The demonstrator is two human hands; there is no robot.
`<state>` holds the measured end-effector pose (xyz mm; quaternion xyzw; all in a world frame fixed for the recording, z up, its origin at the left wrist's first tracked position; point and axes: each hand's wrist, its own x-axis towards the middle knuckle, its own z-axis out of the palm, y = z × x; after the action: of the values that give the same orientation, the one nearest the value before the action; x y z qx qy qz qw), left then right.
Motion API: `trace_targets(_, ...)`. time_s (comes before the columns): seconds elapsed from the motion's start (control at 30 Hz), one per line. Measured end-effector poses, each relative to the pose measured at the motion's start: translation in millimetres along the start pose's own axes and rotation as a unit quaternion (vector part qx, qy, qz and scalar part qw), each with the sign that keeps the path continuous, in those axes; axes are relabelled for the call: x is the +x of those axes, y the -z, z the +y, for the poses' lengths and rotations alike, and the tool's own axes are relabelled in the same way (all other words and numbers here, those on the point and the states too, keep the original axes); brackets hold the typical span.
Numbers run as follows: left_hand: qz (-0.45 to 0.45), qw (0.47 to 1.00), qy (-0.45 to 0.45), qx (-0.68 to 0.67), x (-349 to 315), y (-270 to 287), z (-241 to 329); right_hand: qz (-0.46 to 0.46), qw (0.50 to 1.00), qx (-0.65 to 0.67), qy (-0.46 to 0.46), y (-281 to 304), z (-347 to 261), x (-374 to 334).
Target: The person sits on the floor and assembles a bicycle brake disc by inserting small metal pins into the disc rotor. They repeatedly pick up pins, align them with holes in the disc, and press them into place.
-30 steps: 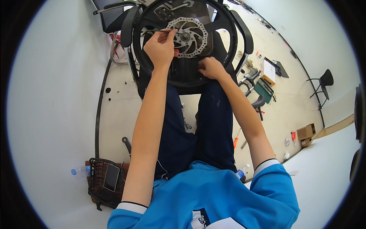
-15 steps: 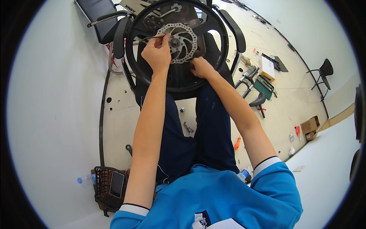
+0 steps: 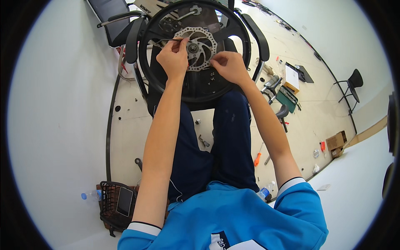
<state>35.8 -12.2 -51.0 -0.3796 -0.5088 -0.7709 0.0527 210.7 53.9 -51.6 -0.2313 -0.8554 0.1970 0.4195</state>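
Note:
A black wheel (image 3: 144,68) lies across an office chair in front of me, with a silver disc brake rotor (image 3: 207,34) on its hub. My left hand (image 3: 173,59) is closed in a pinch at the rotor's left side, holding a thin dark hex key (image 3: 170,39) whose long end points left. At the rotor's lower right, my right hand (image 3: 231,67) has thumb and forefinger pressed together; what they hold, if anything, is too small to make out. Several small bolts (image 3: 212,77) lie just left of that hand, below the rotor.
Chair armrests (image 3: 256,36) flank the wheel. To the right on the floor are a green tool case (image 3: 286,98), a white-topped box (image 3: 292,79) and an orange-handled screwdriver (image 3: 257,159). A black basket (image 3: 109,212) with a phone (image 3: 125,201) stands at lower left.
My right hand has lifted from the wheel's lower part up to the rotor's edge, uncovering the small bolts. My left hand stays at the rotor with the hex key.

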Motion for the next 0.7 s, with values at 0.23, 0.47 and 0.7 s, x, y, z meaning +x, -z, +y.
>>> trace_targets(0.23,-0.002,0.999,-0.045,-0.001,2.4,-4.5,-8.7,0.028,0.994,0.015,0.109,16.6,-54.8,41.9)
trace_targets(0.47,-0.022,0.968,-0.196,0.157,4.2,-3.0,-16.1,0.062,0.956,-0.073,0.277,-20.2,-104.9,74.2)
trace_targets(0.7,-0.016,0.986,-0.155,0.052,-2.0,-5.0,-18.1,0.151,0.961,-0.041,0.229,-36.7,-102.4,55.9)
